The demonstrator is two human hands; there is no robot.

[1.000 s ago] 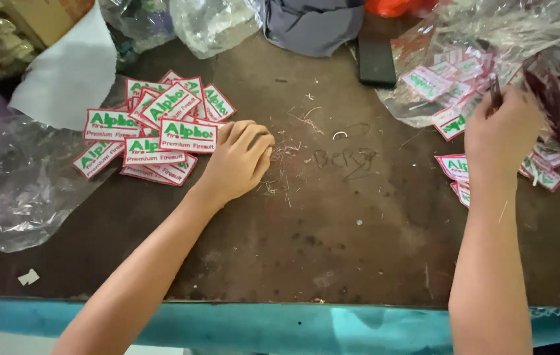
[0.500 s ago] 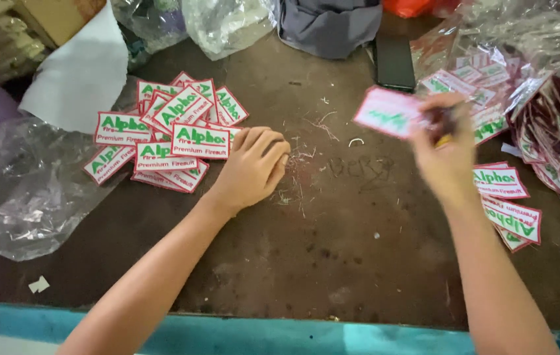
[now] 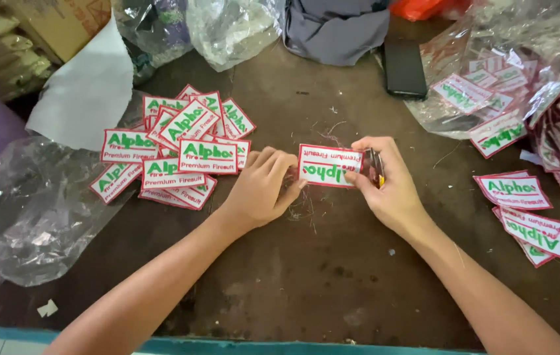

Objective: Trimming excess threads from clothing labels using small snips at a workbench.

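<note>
My left hand and right hand pinch patch by short edges above tabletop. Patch seems light, thin, bendy; edge pinch suits best.

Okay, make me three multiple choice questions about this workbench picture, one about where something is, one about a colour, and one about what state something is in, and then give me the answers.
1. Where does the flat black phone lie?
A. At the far edge of the brown worktable, near the grey cloth
B. Under the left hand
C. On the pile of patches

2. What colour is the border of the white rectangular embroidered patch between the hands?
A. Blue
B. Red
C. Yellow

3. How is that patch held?
A. Lying untouched on the table
B. Between the left hand and the right hand
C. By the left hand alone

Answers: 1 A, the phone sits up by the cloth, apart from both hands. 2 B, a red edge rings the white field. 3 B, fingers of both hands meet its two ends; the right hand also holds a small metal tool.
</note>
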